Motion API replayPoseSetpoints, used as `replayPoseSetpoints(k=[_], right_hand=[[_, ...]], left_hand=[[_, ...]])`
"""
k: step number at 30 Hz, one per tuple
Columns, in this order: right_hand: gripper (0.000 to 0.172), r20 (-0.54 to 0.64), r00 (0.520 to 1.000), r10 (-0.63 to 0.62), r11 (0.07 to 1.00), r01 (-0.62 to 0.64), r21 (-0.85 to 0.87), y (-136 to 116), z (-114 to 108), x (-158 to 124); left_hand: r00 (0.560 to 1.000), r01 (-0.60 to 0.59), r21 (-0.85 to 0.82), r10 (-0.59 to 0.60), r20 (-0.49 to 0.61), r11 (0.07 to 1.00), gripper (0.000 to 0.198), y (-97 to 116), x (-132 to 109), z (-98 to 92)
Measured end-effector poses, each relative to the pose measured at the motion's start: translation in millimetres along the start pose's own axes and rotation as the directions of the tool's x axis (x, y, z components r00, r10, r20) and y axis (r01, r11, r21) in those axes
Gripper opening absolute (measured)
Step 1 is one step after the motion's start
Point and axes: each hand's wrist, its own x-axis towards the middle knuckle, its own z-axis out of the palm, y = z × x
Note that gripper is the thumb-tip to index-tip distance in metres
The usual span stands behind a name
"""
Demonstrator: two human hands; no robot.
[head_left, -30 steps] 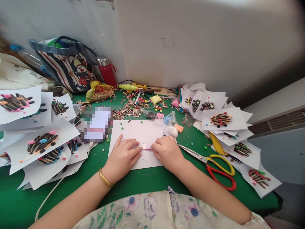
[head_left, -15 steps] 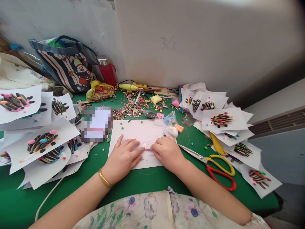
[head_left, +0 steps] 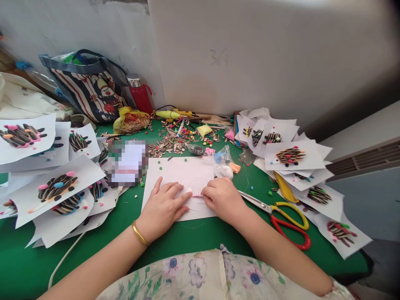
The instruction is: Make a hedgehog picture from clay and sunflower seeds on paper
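A white sheet of paper [head_left: 168, 168] lies in front of me. Near its middle is a pale rounded patch [head_left: 199, 185] with a dotted surface and a pink lower edge. My left hand [head_left: 165, 202] rests on the paper, fingers spread, its index fingertip touching the patch's left end by a small white bit. On the other side, my right hand [head_left: 225, 200] has its fingers curled together at the patch's right edge. Whatever those fingers may pinch is hidden. Lumps of white and orange clay [head_left: 235, 167] lie just beyond the right hand.
Scissors [head_left: 275, 212] lie right of the paper. Stacks of cards with seed hedgehogs flank me, at left [head_left: 59, 187] and right [head_left: 292, 156]. Sunflower seeds [head_left: 168, 143] and small coloured balls are scattered behind. A phone [head_left: 128, 162], red flask [head_left: 139, 93] and striped bag [head_left: 84, 85] stand left.
My right hand has shifted slightly right along the patch's edge, so more of the patch shows. The left hand has stayed nearly in place.
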Motion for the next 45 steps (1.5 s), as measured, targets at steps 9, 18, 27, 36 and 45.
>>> replayPoseSetpoints(k=[9,18,27,36,45], right_hand=[[0.013,0.017,1.0,-0.003,1.0,0.002,0.014,-1.4,-0.8,0.2],[0.012,-0.015,1.0,-0.01,0.999,0.011,0.033,1.1,3.4,1.3],[0.013,-0.042,0.999,0.03,0.998,-0.028,0.049,-2.5,-0.8,1.4],[0.012,-0.027,0.999,0.037,0.998,-0.036,0.048,-3.2,-1.9,1.9],[0.013,0.005,0.999,0.047,0.997,-0.047,0.059,-2.7,-2.7,1.3]], left_hand=[[1.0,0.007,-0.017,-0.006,0.018,1.0,0.04,0.4,-0.5,-1.0],[0.999,0.031,-0.03,-0.031,0.013,0.999,0.048,-1.0,1.9,1.4],[0.999,0.04,-0.022,-0.04,0.012,0.999,0.048,1.0,4.1,1.1],[0.999,0.034,-0.021,-0.033,0.021,0.999,0.046,1.4,3.1,2.7],[1.0,0.008,-0.098,-0.011,-0.027,0.995,0.041,-5.2,2.0,1.5]])
